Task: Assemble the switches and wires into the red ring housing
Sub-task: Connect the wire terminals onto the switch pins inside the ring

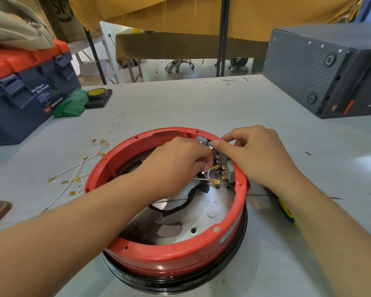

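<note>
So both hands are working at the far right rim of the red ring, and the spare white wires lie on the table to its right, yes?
Not quite: the head view shows the spare white wires on the table to the left of the red ring. Both hands, left hand and right hand, do work at its far right rim.

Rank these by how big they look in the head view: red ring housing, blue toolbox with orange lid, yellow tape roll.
1. Red ring housing, though nearness enlarges it.
2. Blue toolbox with orange lid, partly cropped.
3. Yellow tape roll.

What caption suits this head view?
Both hands, left hand and right hand, fit switches and wires into the red ring housing.
</note>
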Motion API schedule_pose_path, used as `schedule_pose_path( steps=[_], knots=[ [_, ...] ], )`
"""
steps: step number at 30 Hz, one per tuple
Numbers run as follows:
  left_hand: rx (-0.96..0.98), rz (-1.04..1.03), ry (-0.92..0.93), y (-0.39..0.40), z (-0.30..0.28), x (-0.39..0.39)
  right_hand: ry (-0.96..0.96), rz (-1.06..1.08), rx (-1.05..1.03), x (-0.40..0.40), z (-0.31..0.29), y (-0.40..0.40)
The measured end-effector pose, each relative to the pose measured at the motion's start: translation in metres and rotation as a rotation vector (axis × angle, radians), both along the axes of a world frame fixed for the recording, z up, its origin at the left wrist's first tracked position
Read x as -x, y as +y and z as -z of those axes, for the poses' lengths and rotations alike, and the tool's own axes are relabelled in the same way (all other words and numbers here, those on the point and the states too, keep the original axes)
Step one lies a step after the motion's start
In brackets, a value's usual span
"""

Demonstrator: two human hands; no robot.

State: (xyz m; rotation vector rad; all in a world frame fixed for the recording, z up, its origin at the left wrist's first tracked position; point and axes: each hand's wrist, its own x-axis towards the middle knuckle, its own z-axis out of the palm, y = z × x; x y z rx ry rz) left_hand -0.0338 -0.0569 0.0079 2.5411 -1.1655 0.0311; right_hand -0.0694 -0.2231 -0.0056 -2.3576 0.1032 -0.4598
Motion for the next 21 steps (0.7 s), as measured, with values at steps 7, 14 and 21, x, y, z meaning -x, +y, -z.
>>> schedule_pose_path(
  steps=[7, 14, 21],
  knots=[
    [-0.03, -0.007, -0.011, -0.0001, 0.001, 0.0017, -0.024, -0.009, -0.017, -0.0012, 0.0021, -0.0006],
    [-0.022, -0.026, -0.015, -0.0005, 0.0027, 0.0025, -0.025, -0.014, -0.018, -0.0006, 0.0019, -0.0013],
    [-0.033, -0.033, -0.033, -0.0027, 0.0037, 0.0035, -0.008, -0.014, -0.001, -0.0002, 0.001, -0.0011]
  ],
)
